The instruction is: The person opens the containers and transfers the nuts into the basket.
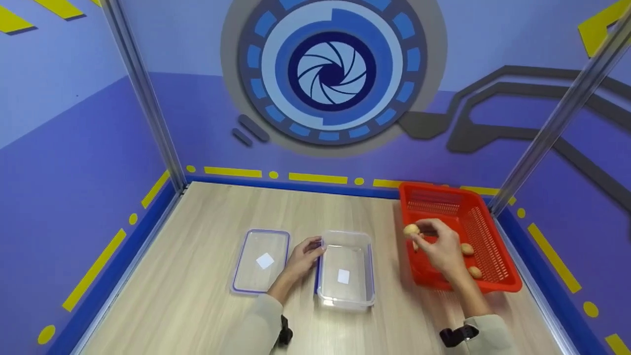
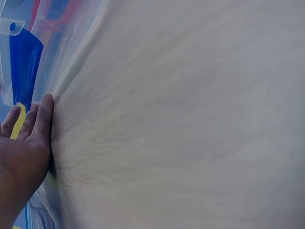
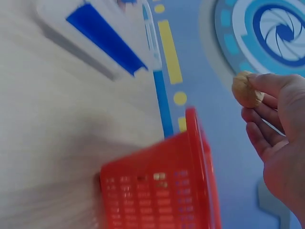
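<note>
My right hand (image 1: 442, 249) pinches a tan walnut (image 3: 247, 89) between thumb and fingers, above the left side of a red plastic basket (image 1: 504, 285). More walnuts (image 1: 474, 272) lie on the basket's floor, and the hand partly covers that floor. With fairly straight fingers, my left hand (image 1: 301, 260) touches the left side of a clear plastic container (image 1: 345, 301). This container has no lid on it and a white square label at its bottom. In the left wrist view, the fingers reach up beside its blue latch (image 2: 26, 67).
A clear lid (image 1: 251, 251) with a blue-purple seal lies flat on the wooden table (image 1: 207, 227), left of the container. Blue-purple walls with metal corner posts (image 1: 148, 98) enclose the table at the back and sides. The basket stands close to the back right corner.
</note>
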Motion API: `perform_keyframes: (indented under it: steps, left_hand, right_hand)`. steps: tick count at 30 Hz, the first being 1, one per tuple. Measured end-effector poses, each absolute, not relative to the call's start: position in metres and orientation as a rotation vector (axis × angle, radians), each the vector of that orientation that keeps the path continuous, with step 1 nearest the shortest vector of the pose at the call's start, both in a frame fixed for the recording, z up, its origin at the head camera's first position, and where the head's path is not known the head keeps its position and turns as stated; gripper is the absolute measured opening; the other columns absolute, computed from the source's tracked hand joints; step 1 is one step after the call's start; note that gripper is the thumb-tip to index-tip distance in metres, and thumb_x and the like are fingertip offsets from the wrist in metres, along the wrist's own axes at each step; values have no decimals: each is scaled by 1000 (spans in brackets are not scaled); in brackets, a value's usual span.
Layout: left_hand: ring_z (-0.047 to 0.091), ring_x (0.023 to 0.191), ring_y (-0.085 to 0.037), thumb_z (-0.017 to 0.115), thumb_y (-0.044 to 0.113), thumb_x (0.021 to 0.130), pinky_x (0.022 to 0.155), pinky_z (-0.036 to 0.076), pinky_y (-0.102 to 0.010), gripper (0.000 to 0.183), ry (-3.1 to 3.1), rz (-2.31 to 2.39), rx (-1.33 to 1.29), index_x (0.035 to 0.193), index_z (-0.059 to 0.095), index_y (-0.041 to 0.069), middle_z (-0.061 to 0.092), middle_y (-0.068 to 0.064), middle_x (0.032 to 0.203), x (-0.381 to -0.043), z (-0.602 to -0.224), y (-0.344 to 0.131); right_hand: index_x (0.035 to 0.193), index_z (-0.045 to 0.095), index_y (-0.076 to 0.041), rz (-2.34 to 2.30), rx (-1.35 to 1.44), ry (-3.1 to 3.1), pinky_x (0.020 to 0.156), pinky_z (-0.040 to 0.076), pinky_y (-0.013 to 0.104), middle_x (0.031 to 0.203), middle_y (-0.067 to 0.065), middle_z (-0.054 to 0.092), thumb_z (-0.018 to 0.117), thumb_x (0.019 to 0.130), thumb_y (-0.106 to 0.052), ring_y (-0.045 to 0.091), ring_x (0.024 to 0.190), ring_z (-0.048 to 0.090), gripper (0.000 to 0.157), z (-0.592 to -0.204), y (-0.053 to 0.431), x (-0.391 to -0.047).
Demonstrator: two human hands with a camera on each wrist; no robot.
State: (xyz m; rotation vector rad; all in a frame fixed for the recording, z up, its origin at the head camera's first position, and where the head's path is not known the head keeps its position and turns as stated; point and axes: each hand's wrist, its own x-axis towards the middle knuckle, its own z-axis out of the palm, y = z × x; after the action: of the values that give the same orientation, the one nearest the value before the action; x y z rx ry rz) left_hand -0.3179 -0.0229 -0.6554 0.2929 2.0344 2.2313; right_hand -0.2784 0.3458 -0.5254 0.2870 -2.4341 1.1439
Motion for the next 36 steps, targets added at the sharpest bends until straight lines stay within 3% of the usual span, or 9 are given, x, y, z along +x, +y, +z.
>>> perform_keyframes:
  steps: [9, 19, 28, 36]
  left_hand:
    - [64, 119, -25, 67, 11, 104, 98, 55, -40, 49, 2067, 2223, 291, 146, 52, -11, 59, -30, 140, -320, -650, -21]
    - [63, 115, -20, 67, 12, 104, 90, 54, -27, 50, 2066, 2225, 275, 146, 52, -10, 60, -29, 140, -321, -652, -21]
    - [63, 118, -25, 67, 15, 104, 95, 55, -37, 51, 2113, 2174, 248, 147, 52, -9, 61, -27, 140, -317, -655, -21]
    - [61, 124, -33, 67, 16, 104, 102, 54, -43, 51, 2136, 2172, 237, 147, 52, -8, 60, -28, 141, -320, -652, -19]
  right_hand:
    - [120, 72, 0, 1117, 101, -2412, 84, 47, 9, 111, 13, 75, 85, 93, -16, 32, 103, 71, 34, -536, 380, -287]
    - [117, 73, -1, 1091, 3, -2429, 82, 52, 14, 108, 15, 76, 85, 93, -14, 33, 101, 72, 30, -551, 397, -293]
    - [116, 73, 1, 1091, -41, -2426, 80, 48, 8, 109, 17, 76, 84, 92, -10, 35, 101, 73, 29, -566, 401, -290]
    - [117, 73, 0, 1083, -61, -2449, 82, 52, 15, 110, 17, 75, 84, 93, -14, 33, 101, 72, 30, -564, 403, -293]
